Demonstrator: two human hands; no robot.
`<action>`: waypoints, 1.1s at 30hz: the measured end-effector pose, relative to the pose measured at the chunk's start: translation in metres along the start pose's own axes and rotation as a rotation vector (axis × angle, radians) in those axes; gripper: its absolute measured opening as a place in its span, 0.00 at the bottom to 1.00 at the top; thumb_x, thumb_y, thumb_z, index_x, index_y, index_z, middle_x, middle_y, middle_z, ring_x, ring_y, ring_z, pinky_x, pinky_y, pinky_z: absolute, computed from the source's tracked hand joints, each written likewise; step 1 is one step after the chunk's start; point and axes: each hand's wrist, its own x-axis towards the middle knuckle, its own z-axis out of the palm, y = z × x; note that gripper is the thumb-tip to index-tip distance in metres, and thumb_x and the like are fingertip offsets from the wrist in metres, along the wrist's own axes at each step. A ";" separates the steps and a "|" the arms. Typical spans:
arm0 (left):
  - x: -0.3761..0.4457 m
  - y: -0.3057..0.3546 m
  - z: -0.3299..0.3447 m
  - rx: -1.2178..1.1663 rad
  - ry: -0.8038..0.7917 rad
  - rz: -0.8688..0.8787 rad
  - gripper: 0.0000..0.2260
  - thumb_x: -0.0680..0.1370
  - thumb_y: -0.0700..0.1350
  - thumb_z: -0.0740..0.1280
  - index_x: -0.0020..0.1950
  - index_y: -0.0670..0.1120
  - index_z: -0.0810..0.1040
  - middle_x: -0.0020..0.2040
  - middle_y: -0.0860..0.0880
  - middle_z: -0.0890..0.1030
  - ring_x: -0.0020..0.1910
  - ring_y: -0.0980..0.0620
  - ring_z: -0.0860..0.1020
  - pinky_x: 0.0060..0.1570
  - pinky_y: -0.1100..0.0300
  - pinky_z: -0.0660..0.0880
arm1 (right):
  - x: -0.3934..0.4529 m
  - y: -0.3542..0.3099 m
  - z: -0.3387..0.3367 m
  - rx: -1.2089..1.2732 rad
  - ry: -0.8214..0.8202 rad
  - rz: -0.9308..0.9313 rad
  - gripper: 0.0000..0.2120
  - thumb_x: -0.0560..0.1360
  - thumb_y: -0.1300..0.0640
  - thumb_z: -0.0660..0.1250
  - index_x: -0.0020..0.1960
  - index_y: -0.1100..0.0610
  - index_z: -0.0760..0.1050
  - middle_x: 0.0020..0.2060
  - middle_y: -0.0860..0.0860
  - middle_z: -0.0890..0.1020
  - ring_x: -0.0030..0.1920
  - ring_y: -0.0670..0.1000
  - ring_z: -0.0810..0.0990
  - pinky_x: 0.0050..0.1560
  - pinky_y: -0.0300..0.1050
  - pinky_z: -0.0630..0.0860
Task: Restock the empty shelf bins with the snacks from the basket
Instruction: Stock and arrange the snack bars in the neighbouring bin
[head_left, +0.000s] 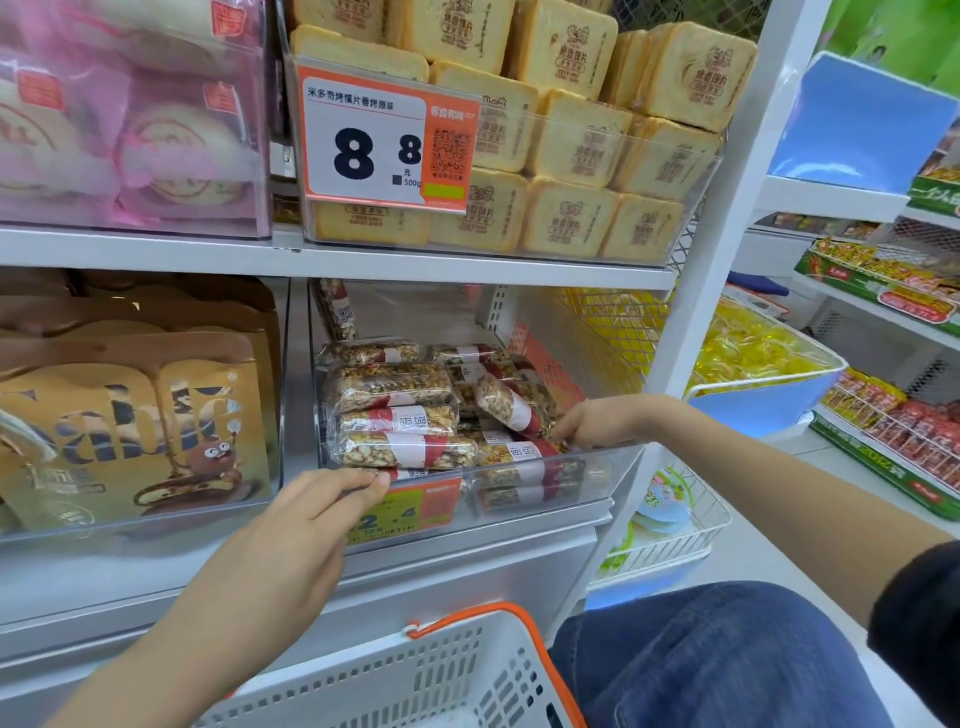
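a person's left hand pinches the clear bin's front rim; right hand curls round a nut bar inside it. the bars look light, stiff, slick-wrapped, best held mid-length. basket sits below.

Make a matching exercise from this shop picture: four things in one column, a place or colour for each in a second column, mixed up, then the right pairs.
Things:
1. nut bars
2. toast slice packs
3. shopping basket
4. left hand

Places or colours:
A. white with an orange handle, at the bottom of the view
B. clear bin on the upper shelf, behind the price tag reading 8.8
C. fingers at the front rim of the lower clear bin
D. clear bin on the lower shelf, wrapped with red and white bands

Pairs: 1-D, 2-B, 3-A, 4-C
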 end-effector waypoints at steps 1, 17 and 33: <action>0.000 0.000 0.000 -0.004 -0.001 -0.006 0.31 0.65 0.31 0.74 0.65 0.49 0.74 0.60 0.56 0.74 0.59 0.56 0.70 0.46 0.58 0.79 | 0.000 0.002 -0.001 0.071 0.017 -0.010 0.16 0.75 0.70 0.57 0.52 0.53 0.77 0.48 0.44 0.75 0.52 0.50 0.75 0.50 0.37 0.72; 0.001 0.001 -0.002 0.000 -0.002 0.005 0.30 0.65 0.32 0.75 0.64 0.49 0.75 0.59 0.56 0.74 0.58 0.57 0.69 0.47 0.62 0.75 | 0.002 -0.042 0.015 0.141 0.161 -0.319 0.20 0.80 0.44 0.56 0.70 0.47 0.70 0.71 0.43 0.69 0.70 0.46 0.67 0.69 0.41 0.62; 0.000 0.000 -0.005 0.005 -0.009 0.012 0.29 0.67 0.34 0.74 0.65 0.51 0.74 0.60 0.57 0.75 0.60 0.58 0.69 0.46 0.62 0.78 | 0.006 -0.121 -0.008 0.315 0.604 -0.525 0.19 0.75 0.50 0.69 0.63 0.54 0.71 0.54 0.53 0.81 0.49 0.53 0.81 0.50 0.51 0.80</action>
